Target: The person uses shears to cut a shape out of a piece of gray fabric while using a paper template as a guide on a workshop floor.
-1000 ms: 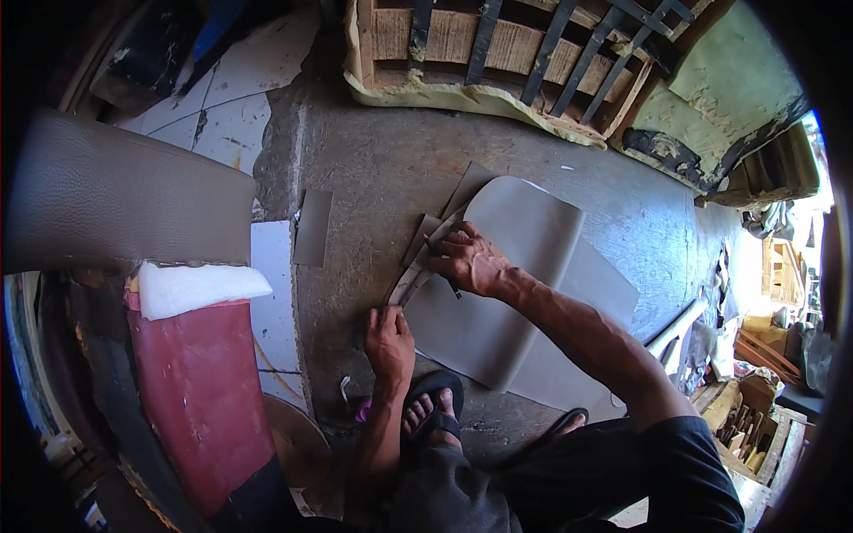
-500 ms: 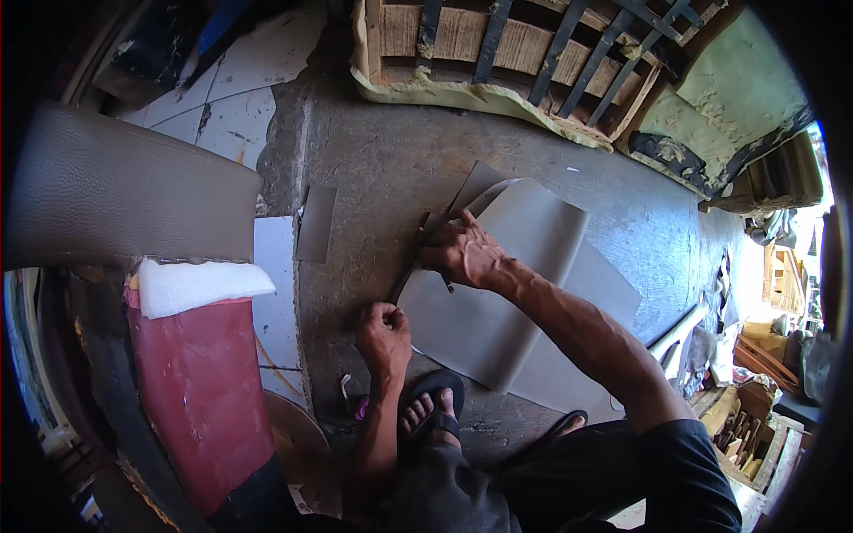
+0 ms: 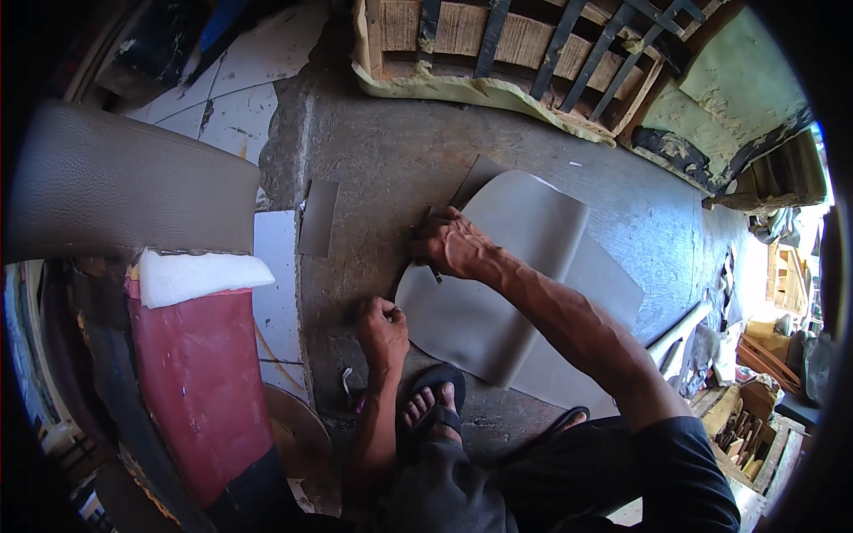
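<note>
A grey leather-like sheet (image 3: 515,266) lies on the floor, partly folded over, with a rounded edge toward my hands. My right hand (image 3: 451,243) reaches across the sheet to its left edge. The fingers are closed round a slim dark tool (image 3: 436,276); only small ends of it show, so its kind is unclear. Nearer me, my left hand (image 3: 384,336) is closed beside the sheet's rounded edge, fingertips pinched together. Whatever they pinch is too small or hidden to make out. A thin dark line runs along the edge between both hands.
A small grey offcut (image 3: 318,218) lies to the left. A brown padded piece (image 3: 133,186) and a red panel (image 3: 200,382) with white foam (image 3: 200,279) stand at the left. A wooden seat frame (image 3: 515,53) with dark straps stands at the back. My sandalled foot (image 3: 435,404) is close by.
My right hand has moved slightly left along the sheet's edge, and the sheet's upper fold has shifted a little. My left hand stays nearly in place, still closed.
</note>
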Available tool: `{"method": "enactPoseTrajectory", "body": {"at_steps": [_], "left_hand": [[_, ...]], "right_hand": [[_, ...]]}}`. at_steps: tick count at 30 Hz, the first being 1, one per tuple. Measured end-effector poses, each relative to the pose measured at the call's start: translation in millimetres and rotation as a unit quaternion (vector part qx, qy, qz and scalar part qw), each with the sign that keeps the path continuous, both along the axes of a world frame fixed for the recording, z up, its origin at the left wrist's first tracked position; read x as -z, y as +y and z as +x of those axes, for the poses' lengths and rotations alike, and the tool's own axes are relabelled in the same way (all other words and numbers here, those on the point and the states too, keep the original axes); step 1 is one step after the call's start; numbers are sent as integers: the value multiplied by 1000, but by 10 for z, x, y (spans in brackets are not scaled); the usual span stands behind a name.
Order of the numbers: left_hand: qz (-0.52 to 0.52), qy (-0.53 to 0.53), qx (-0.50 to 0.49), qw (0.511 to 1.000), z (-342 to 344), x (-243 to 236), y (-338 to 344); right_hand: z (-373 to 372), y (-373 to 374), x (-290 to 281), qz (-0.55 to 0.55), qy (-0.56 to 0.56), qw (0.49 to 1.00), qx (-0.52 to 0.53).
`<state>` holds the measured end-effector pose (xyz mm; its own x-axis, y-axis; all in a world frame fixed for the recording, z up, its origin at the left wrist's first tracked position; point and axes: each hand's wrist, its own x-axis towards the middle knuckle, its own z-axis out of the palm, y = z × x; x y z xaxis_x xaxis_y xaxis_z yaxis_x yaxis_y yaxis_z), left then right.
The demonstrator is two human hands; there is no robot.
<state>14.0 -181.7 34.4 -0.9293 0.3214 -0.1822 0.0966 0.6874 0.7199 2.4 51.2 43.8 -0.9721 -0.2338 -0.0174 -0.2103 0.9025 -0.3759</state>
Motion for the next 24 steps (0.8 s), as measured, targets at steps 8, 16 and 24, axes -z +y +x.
{"method": "enactPoseTrajectory", "body": {"at_steps": [8,16,24], "left_hand": [[-85,92,26,992,84,-72,219],[-41,80,-6,996,4,-198,491],[-12,70,8,997,33,-7,531]], "right_hand": [[44,-40,-83,20,70,997,-16],[58,-78,-219,35,-8,999,-22],[188,-73,-204,18,-37,999,-10]]}}
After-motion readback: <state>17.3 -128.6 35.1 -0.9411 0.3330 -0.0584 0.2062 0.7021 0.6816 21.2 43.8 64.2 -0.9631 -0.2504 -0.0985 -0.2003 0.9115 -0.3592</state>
